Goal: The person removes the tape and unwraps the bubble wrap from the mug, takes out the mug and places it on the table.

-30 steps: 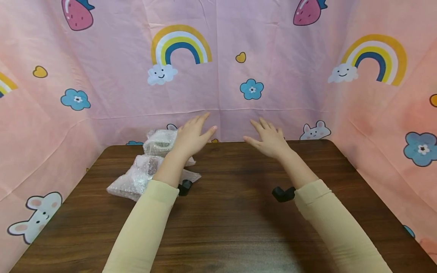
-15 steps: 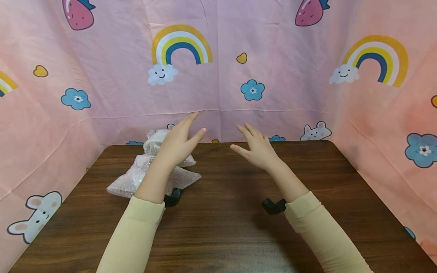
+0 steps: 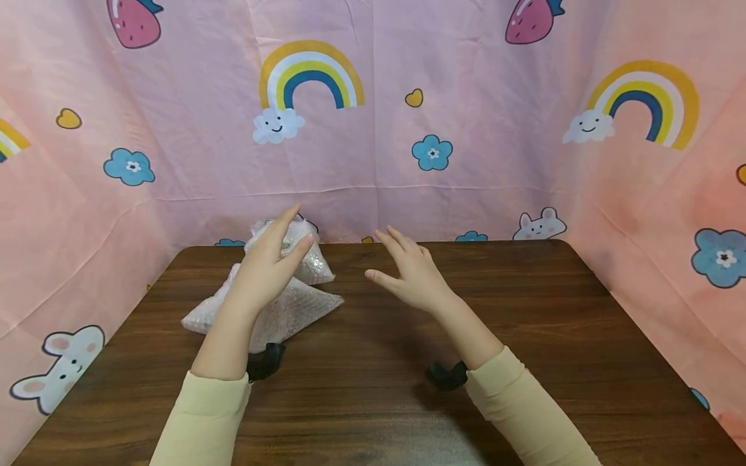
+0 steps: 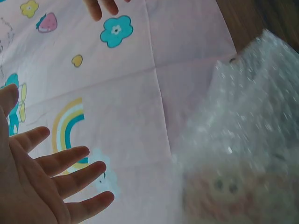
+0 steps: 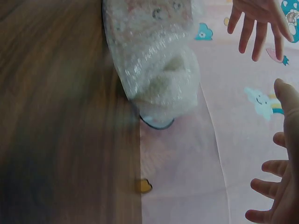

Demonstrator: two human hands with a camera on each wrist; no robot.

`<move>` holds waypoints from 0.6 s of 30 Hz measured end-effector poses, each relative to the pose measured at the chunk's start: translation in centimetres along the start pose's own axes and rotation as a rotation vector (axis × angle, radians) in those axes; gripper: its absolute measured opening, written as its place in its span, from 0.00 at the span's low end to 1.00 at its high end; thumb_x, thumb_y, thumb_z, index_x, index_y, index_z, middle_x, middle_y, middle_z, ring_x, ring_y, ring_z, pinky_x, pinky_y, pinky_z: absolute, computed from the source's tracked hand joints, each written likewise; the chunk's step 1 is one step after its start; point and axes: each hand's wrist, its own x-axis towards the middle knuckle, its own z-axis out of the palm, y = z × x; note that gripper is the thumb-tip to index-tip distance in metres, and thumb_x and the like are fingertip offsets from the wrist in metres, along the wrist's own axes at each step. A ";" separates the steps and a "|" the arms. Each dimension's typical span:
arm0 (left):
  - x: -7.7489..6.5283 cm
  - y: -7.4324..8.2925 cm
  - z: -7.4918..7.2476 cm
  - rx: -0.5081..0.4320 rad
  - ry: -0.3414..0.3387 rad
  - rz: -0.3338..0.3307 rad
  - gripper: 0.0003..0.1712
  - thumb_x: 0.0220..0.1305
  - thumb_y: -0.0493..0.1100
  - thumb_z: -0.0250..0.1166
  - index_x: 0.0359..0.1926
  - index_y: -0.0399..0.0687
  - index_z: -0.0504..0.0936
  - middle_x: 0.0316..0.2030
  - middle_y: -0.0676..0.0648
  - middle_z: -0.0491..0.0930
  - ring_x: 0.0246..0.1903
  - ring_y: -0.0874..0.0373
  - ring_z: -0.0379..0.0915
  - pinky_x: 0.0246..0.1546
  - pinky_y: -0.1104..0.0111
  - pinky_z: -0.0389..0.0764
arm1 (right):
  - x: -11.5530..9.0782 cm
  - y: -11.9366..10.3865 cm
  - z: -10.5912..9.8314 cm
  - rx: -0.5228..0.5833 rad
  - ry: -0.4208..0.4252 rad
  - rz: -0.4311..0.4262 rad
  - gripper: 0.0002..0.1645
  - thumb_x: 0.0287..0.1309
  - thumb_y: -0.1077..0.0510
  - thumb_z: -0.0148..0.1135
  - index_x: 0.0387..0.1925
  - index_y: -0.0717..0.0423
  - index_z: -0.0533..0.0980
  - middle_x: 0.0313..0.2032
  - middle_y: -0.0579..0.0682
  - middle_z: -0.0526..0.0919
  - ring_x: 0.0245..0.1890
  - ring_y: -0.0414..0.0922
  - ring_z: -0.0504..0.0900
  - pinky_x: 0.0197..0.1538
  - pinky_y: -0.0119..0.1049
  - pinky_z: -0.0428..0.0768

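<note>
Two bubble-wrapped bundles lie at the left of the dark wooden table (image 3: 408, 414). The nearer bundle (image 3: 291, 314) is partly covered by my left forearm; the farther bundle (image 3: 315, 262) sits behind it by the table's back edge. My left hand (image 3: 265, 268) hovers above them with fingers extended, holding nothing. Over the middle of the table, my right hand (image 3: 410, 275) is raised, its fingers spread and nothing in them. In the left wrist view bubble wrap (image 4: 261, 107) looms close, a blurred printed shape showing through. The right wrist view shows the wrapped bundles (image 5: 154, 60) beyond my right hand.
A pink printed cloth (image 3: 373, 149) hangs along the back and both sides of the table. Black wrist mounts (image 3: 265, 362) protrude inward from each wrist, above the tabletop.
Both hands have moved left and toward me. My left hand has passed over the bundles, and my right hand has come nearer the table's middle. The bundles have stayed put.
</note>
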 end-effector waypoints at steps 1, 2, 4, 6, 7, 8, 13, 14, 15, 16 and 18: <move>-0.2 -0.1 -0.1 0.006 0.005 -0.006 0.39 0.69 0.66 0.47 0.75 0.64 0.47 0.73 0.49 0.49 0.71 0.46 0.43 0.62 0.39 0.52 | 0.0 -0.2 0.3 0.004 0.002 -0.007 0.47 0.60 0.30 0.52 0.74 0.42 0.53 0.73 0.51 0.51 0.70 0.52 0.53 0.66 0.59 0.51; -0.4 -0.3 -0.3 0.009 0.005 -0.012 0.39 0.69 0.66 0.47 0.75 0.63 0.47 0.73 0.49 0.49 0.71 0.45 0.43 0.62 0.39 0.52 | 0.0 -0.4 0.5 0.007 0.004 -0.012 0.46 0.60 0.30 0.53 0.74 0.41 0.53 0.73 0.51 0.52 0.70 0.51 0.54 0.66 0.58 0.51; -0.9 -0.6 -0.6 0.014 -0.001 -0.031 0.39 0.69 0.66 0.47 0.75 0.64 0.47 0.73 0.49 0.49 0.71 0.44 0.43 0.61 0.37 0.51 | -0.1 -0.7 1.0 0.013 0.008 -0.023 0.47 0.60 0.30 0.53 0.74 0.41 0.53 0.73 0.50 0.52 0.70 0.51 0.54 0.66 0.58 0.52; -1.4 -0.9 -0.9 0.013 -0.002 -0.049 0.39 0.69 0.66 0.47 0.75 0.66 0.46 0.73 0.48 0.48 0.71 0.42 0.42 0.61 0.36 0.50 | -0.1 -0.9 1.5 0.024 0.013 -0.034 0.47 0.60 0.30 0.54 0.74 0.42 0.53 0.72 0.49 0.53 0.70 0.50 0.55 0.65 0.58 0.52; -1.7 -1.0 -1.0 0.010 -0.001 -0.056 0.39 0.69 0.67 0.47 0.75 0.66 0.46 0.73 0.48 0.48 0.71 0.42 0.42 0.60 0.36 0.50 | -0.2 -1.1 1.7 0.032 0.015 -0.040 0.47 0.59 0.30 0.54 0.74 0.42 0.54 0.72 0.49 0.53 0.70 0.50 0.55 0.65 0.58 0.53; -1.9 -1.2 -1.2 0.005 0.000 -0.065 0.39 0.69 0.66 0.47 0.75 0.66 0.46 0.73 0.48 0.47 0.71 0.42 0.42 0.61 0.36 0.49 | -0.2 -1.3 2.0 0.040 0.018 -0.046 0.47 0.59 0.30 0.55 0.74 0.42 0.54 0.72 0.48 0.53 0.70 0.49 0.55 0.65 0.58 0.53; -2.7 -2.5 -1.8 -0.017 0.033 -0.068 0.39 0.70 0.64 0.48 0.76 0.63 0.47 0.73 0.46 0.49 0.70 0.41 0.43 0.61 0.37 0.50 | -0.3 -2.1 3.3 0.066 0.022 -0.071 0.50 0.57 0.30 0.57 0.74 0.41 0.51 0.73 0.45 0.52 0.70 0.47 0.53 0.65 0.59 0.54; -2.9 -2.8 -1.9 -0.020 0.038 -0.065 0.39 0.70 0.63 0.49 0.76 0.63 0.46 0.73 0.45 0.49 0.70 0.40 0.44 0.60 0.36 0.51 | -0.4 -2.2 3.6 0.071 0.019 -0.071 0.51 0.57 0.31 0.58 0.75 0.41 0.50 0.73 0.45 0.51 0.70 0.47 0.53 0.65 0.59 0.54; -3.0 -3.2 -2.1 -0.021 0.046 -0.062 0.39 0.71 0.62 0.49 0.76 0.63 0.46 0.73 0.44 0.50 0.69 0.39 0.45 0.59 0.36 0.51 | -0.4 -2.4 3.9 0.075 0.015 -0.072 0.51 0.57 0.31 0.59 0.75 0.40 0.49 0.73 0.44 0.50 0.70 0.47 0.53 0.65 0.60 0.54; -3.2 -3.5 -2.2 -0.023 0.051 -0.060 0.38 0.71 0.61 0.49 0.76 0.62 0.46 0.72 0.43 0.51 0.69 0.38 0.46 0.59 0.35 0.52 | -0.4 -2.6 4.2 0.086 0.011 -0.072 0.52 0.56 0.31 0.60 0.75 0.39 0.49 0.73 0.44 0.50 0.71 0.46 0.53 0.65 0.60 0.54; -3.4 -4.2 -2.4 -0.025 0.064 -0.058 0.38 0.71 0.59 0.50 0.76 0.61 0.46 0.71 0.42 0.53 0.68 0.36 0.47 0.57 0.34 0.52 | -0.5 -2.9 4.8 0.114 0.003 -0.074 0.53 0.55 0.32 0.62 0.75 0.39 0.48 0.73 0.44 0.50 0.71 0.46 0.53 0.65 0.61 0.54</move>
